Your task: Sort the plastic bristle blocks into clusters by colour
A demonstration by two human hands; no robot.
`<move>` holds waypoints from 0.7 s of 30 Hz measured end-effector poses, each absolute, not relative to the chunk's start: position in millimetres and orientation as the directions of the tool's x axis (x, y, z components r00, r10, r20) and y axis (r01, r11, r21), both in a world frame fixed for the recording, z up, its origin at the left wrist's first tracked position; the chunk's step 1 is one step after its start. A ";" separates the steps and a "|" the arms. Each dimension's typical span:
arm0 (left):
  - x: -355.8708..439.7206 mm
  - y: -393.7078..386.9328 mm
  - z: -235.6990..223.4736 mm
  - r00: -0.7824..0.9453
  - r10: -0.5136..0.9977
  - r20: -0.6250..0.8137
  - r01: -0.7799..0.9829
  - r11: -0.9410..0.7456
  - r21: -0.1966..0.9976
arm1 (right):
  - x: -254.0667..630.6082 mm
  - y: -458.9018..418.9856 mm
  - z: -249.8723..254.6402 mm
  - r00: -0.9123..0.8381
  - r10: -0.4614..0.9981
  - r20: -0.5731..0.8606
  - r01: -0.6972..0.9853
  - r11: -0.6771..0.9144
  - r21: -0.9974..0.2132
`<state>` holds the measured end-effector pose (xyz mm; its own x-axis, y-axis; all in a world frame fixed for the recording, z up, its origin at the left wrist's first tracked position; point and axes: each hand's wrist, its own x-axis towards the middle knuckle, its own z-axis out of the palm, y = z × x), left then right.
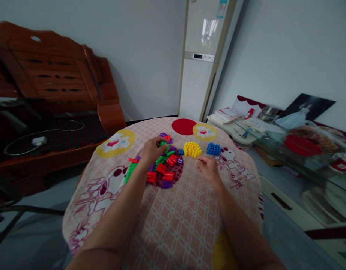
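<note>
My left hand [154, 150] reaches over a mixed heap of small plastic pieces, with its thumb and fingers around a green piece [163, 143]. Red pieces [169, 176], purple pieces [166, 184] and more green pieces [130, 173] lie spread around and below that wrist. My right hand [208, 168] rests low over the cloth with curled fingertips pressed together; whatever is between them is too small to make out. Just beyond its fingertips stands a tight cluster of yellow pieces [192, 149]. A cluster of blue pieces [214, 149] stands farther right, and a few blue ones sit left of the yellow.
A patterned cloth [173, 213] covers the round table. To the right is a glass-topped cabinet [263, 142] with papers, a red bowl [302, 145] and bags. A wooden bench [54, 82] stands at the left, and a tall white air conditioner [198, 82] behind the table.
</note>
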<state>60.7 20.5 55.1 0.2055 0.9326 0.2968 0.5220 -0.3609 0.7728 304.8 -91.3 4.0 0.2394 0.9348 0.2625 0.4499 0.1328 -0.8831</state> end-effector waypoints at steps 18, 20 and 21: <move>148.8 -33.2 2.1 0.517 0.854 0.057 0.060 -0.102 0.993 | 301.0 -91.7 -5.4 0.295 0.955 0.043 -0.028 0.054 -0.998; 150.6 -34.1 -0.9 0.548 0.831 0.090 0.083 -0.161 0.983 | 308.1 -89.8 -8.9 0.332 0.942 0.046 -0.036 0.061 -0.997; 151.1 -34.7 -1.9 0.560 0.821 0.113 0.104 -0.205 0.973 | 311.3 -88.9 -10.5 0.349 0.936 0.047 -0.036 0.064 -0.997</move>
<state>151.1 -34.7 -1.9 0.5601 0.8207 0.1129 0.1036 -0.2046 0.9733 311.3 -88.9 -10.5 0.3487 0.9361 0.0473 -0.0356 0.0637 -0.9973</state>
